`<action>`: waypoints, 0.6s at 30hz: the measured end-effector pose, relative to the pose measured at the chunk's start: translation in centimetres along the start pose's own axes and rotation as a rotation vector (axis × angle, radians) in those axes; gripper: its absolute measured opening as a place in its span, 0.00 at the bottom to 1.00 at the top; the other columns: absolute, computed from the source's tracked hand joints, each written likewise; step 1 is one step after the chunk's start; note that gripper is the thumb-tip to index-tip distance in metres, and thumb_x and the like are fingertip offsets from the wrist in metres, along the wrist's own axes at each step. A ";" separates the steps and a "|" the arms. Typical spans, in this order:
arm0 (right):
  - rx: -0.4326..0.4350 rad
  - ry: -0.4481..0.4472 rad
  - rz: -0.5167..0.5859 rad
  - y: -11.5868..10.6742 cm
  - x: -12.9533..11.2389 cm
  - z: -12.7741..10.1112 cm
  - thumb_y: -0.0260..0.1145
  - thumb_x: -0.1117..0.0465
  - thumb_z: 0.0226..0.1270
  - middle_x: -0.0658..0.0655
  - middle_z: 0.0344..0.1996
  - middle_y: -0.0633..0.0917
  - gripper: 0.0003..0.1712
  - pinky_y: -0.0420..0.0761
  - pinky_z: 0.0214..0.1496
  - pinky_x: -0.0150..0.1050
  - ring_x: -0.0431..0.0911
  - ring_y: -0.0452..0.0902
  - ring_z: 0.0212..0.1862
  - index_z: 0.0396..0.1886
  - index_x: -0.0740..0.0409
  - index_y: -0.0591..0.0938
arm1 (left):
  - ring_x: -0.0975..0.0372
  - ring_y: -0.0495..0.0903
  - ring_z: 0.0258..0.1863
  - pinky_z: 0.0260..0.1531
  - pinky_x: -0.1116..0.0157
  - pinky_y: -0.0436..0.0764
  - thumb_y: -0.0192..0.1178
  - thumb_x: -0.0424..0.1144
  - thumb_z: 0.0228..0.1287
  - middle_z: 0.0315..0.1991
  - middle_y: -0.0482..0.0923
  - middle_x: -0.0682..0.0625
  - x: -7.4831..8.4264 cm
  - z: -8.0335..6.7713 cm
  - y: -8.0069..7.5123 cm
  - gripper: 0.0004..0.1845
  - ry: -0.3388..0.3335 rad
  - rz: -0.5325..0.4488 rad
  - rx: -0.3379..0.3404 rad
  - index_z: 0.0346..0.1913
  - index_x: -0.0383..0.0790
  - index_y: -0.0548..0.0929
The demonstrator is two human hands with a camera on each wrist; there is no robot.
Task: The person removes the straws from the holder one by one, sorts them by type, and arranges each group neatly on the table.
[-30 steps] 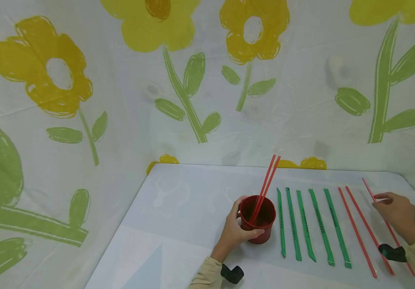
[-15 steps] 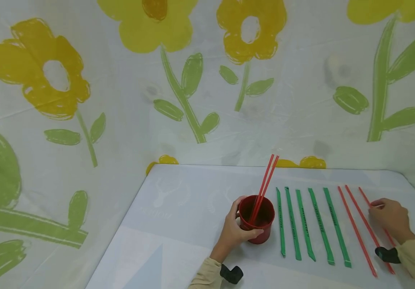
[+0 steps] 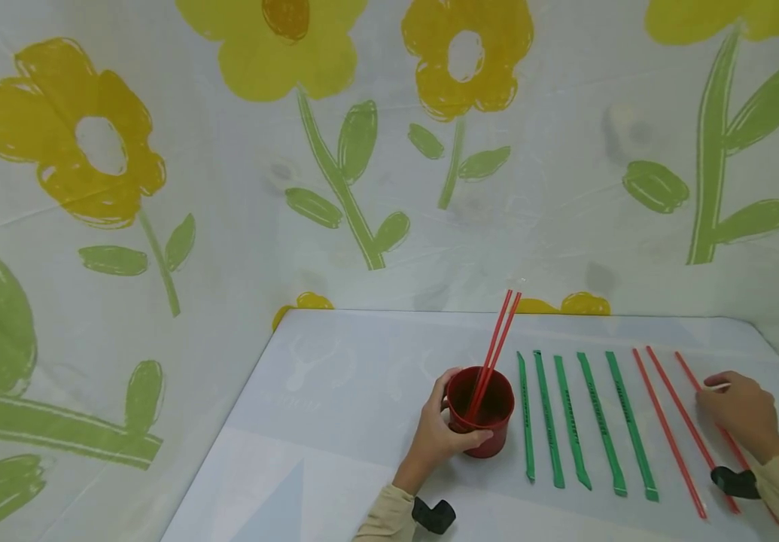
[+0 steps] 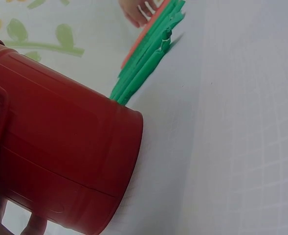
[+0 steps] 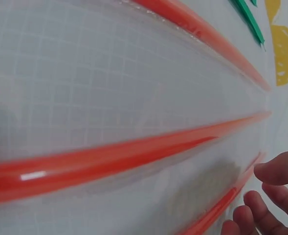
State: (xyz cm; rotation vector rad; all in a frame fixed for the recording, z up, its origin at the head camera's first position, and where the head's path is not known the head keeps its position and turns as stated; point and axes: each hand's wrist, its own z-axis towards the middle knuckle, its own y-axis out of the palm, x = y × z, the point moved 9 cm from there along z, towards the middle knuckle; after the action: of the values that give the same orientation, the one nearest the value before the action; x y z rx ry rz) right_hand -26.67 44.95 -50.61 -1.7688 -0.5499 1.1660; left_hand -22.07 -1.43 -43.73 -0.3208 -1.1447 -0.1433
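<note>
1. Two hands work at the near edge of the white table (image 3: 335, 391). The left hand (image 3: 439, 436) has its fingers curled round the red cup (image 3: 480, 410), which stands just left of the rows of straws. The right hand (image 3: 741, 414) rests on the rightmost red straw (image 3: 690, 373), its fingers bent over it and closing on it.
2. Five green straws (image 3: 573, 433) lie side by side just right of the cup, and three red straws lie right of them: the one under the hand and two free ones (image 3: 667, 429).
3. Two more red straws (image 3: 497, 346) stand tilted in the cup.
4. Open table stretches left of and beyond the cup; the flowered cloth (image 3: 226, 188) walls the far and left sides.
5. Compared with a second ago, the right hand and its straw have slid nearer; the cup has not moved.
</note>
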 end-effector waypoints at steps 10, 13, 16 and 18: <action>0.065 -0.118 0.022 -2.8 -2.4 -1.3 0.57 0.66 0.61 0.80 0.36 0.73 0.20 0.72 0.30 0.53 0.66 0.71 0.35 0.45 0.80 0.67 | 0.60 0.68 0.59 0.50 0.59 0.76 0.72 0.45 0.48 0.62 0.69 0.57 -3.7 0.2 0.4 0.45 -0.022 0.009 -0.003 0.69 0.54 0.59; 0.064 -0.112 0.038 -3.0 -3.1 -1.5 0.57 0.65 0.63 0.80 0.39 0.71 0.21 0.73 0.31 0.54 0.67 0.70 0.37 0.47 0.79 0.67 | 0.60 0.67 0.60 0.51 0.58 0.76 0.71 0.46 0.49 0.62 0.68 0.57 -3.8 0.1 0.4 0.45 -0.035 0.004 -0.009 0.69 0.55 0.58; 0.068 -0.141 0.058 -3.2 -4.1 -1.9 0.58 0.63 0.64 0.80 0.41 0.71 0.22 0.73 0.33 0.56 0.69 0.69 0.40 0.49 0.79 0.67 | 0.59 0.67 0.60 0.50 0.57 0.76 0.71 0.45 0.49 0.62 0.68 0.56 -3.7 0.1 0.4 0.45 -0.023 0.002 -0.003 0.69 0.54 0.58; 0.087 -0.192 0.068 -3.4 -5.0 -2.2 0.58 0.63 0.64 0.80 0.41 0.72 0.22 0.72 0.34 0.57 0.69 0.69 0.41 0.49 0.79 0.68 | 0.58 0.68 0.60 0.50 0.56 0.77 0.71 0.45 0.49 0.62 0.69 0.55 -3.6 0.0 0.3 0.45 -0.014 0.000 0.002 0.69 0.53 0.59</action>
State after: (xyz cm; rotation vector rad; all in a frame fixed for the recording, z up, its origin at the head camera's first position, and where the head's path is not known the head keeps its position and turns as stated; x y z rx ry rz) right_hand -26.61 41.81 -44.94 -1.6226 -0.5463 1.3956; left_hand -23.52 -1.28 -47.09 -0.3209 -1.1586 -0.1404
